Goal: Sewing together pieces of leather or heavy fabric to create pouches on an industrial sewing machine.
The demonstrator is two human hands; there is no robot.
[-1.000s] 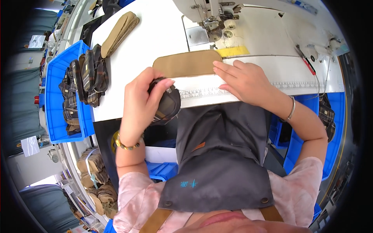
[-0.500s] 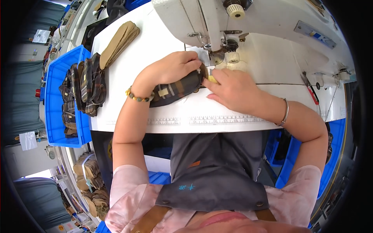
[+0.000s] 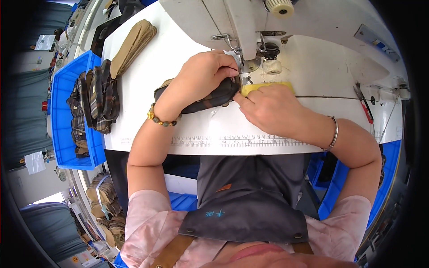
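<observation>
A dark plaid fabric piece, which looks like a shoe upper, lies on the white table just in front of the sewing machine's presser foot. My left hand is closed over it from above, thumb and fingers pinching its edge close to the needle area. My right hand has its fingers bent at the upper's right end, pressed against the edge there; its fingertips are partly hidden. Behind that hand a yellow strip lies on the machine bed.
The sewing machine spans the far side. A stack of tan sole-shaped pieces lies at far left, near plaid uppers overhanging a blue crate. Red-handled snippers rest at right. A printed ruler runs along the near edge.
The upper has turned and tilted, and its right end is a little further right. My right hand has shifted slightly right and down, showing more of the yellow strip. My left hand still grips.
</observation>
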